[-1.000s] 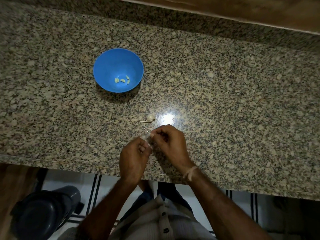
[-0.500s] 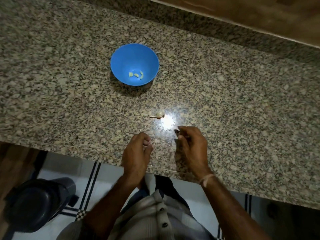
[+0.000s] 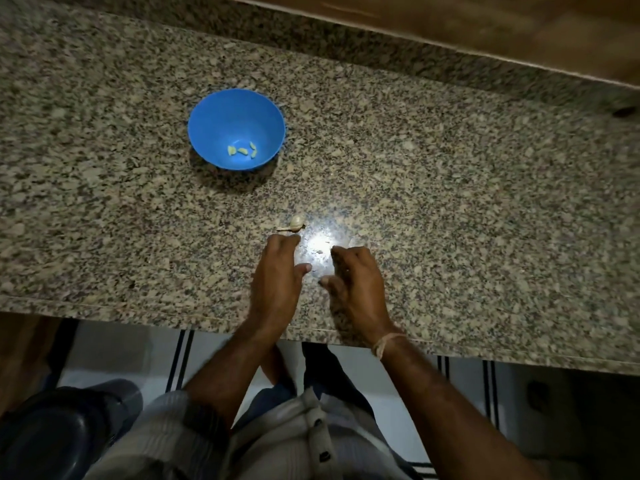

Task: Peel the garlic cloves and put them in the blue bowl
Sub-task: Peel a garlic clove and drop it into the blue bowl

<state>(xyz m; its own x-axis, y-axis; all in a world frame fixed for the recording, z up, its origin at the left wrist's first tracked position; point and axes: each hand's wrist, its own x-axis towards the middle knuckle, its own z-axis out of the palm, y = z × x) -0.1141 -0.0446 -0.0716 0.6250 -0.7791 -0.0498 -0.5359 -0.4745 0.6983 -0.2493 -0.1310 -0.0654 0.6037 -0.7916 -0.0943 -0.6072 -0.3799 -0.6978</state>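
Note:
The blue bowl [image 3: 225,116] stands on the granite counter at the back left, with three peeled garlic cloves [image 3: 242,151] inside. One unpeeled garlic clove [image 3: 297,221] with a dry stem lies on the counter nearer to me. My left hand [image 3: 277,278] reaches toward it; the fingertips are just short of the stem and the thumb sticks out to the side. To its right, my right hand [image 3: 356,285] hovers over the counter with loosely curled fingers. I see nothing held in either hand. A tiny scrap of peel [image 3: 320,252] lies between the hands.
The granite counter [image 3: 450,202] has a bright light reflection beside the unpeeled clove. Its front edge runs just under my wrists. A wooden surface [image 3: 485,26] borders the counter at the back. A dark round bin [image 3: 52,438] stands on the floor at lower left.
My hands were together peeling a clove, then came apart. The left hand has moved forward toward the unpeeled clove. The right hand's fingers have loosened.

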